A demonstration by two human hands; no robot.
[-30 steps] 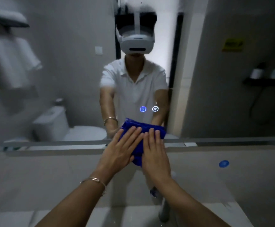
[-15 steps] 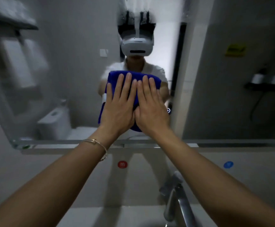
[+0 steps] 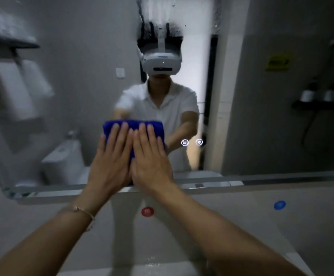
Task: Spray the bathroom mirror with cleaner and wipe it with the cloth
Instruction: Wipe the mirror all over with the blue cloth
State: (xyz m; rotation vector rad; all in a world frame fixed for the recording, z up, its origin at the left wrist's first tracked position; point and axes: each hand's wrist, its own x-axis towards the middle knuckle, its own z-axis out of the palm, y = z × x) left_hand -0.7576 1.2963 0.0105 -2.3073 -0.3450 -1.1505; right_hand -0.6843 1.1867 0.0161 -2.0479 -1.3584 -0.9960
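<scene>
A folded blue cloth (image 3: 134,125) lies flat against the bathroom mirror (image 3: 261,126), low and left of centre. My left hand (image 3: 110,160) and my right hand (image 3: 151,160) press on it side by side with straight fingers, covering most of it. Wet streaks and droplets (image 3: 160,26) show on the glass near the top centre. The spray bottle is nowhere in view.
The mirror's lower frame (image 3: 242,183) runs across below my hands. Two lit touch icons (image 3: 192,142) glow on the glass to the right. A red dot (image 3: 147,211) and a blue dot (image 3: 279,205) mark the wall beneath. The white basin rim (image 3: 122,270) is at the bottom.
Both hands slid the cloth up the mirror from its lower edge, then back down and slightly left to the lower part of the glass.
</scene>
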